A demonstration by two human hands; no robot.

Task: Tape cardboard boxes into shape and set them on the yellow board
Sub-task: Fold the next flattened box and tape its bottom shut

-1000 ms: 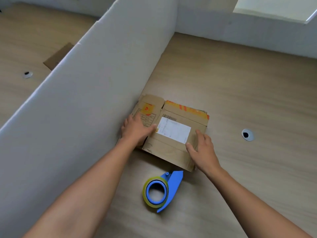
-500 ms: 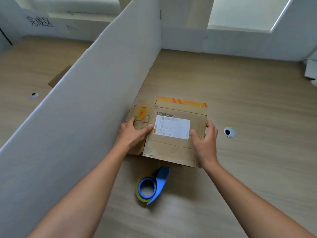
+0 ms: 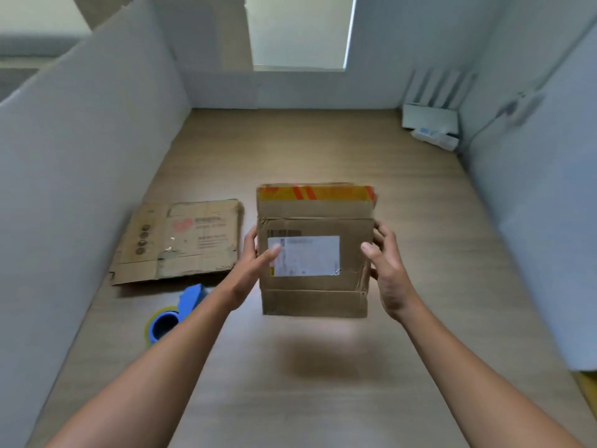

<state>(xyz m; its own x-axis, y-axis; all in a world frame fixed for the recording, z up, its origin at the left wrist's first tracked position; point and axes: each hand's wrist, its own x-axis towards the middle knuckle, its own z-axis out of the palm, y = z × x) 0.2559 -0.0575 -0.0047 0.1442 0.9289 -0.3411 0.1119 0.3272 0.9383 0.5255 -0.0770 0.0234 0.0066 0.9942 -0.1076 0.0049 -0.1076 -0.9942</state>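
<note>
A flattened cardboard box (image 3: 315,295) with a white label and an orange-yellow tape strip along its top is held up above the wooden table, its shadow below it. My left hand (image 3: 255,257) grips its left edge, thumb over the label. My right hand (image 3: 384,263) grips its right edge. A second flattened cardboard box (image 3: 184,242) lies on the table to the left. A blue tape dispenser (image 3: 174,315) with a yellowish roll lies near my left forearm. A sliver of yellow board (image 3: 588,388) shows at the right edge.
White partition walls (image 3: 74,176) enclose the wooden table (image 3: 323,383) on the left, back and right. A white router with antennas and a small white box (image 3: 431,122) sit in the back right corner.
Both hands lifted the labelled box off the stack by the left wall and brought it to the middle, above the table. The box beneath it is now uncovered. The view tilted up.
</note>
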